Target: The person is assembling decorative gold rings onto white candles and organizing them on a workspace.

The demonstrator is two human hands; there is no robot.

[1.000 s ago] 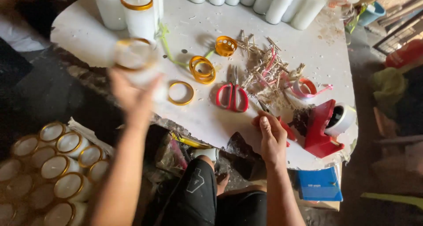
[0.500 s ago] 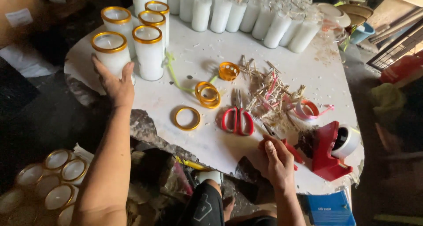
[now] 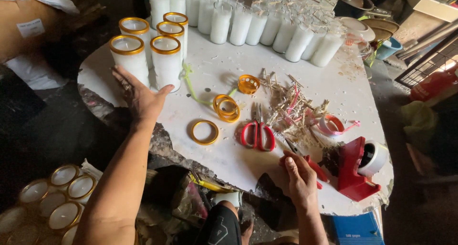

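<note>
Candle-making workshop: rows of glass candles, wick sticks, wax-spattered table.

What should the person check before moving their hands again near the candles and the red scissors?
1. Left hand is open against the gold-rimmed white glass candle: ok.
2. All five gold-rimmed candles stand upright: ok.
3. Red-handled scissors are shut, lying flat on the white table: ok.
4. Right hand rests at the table edge, empty: cannot tell, a red handle lies close beside it.
5. Loose gold plastic ring sits clear of the edge: ok.
</note>
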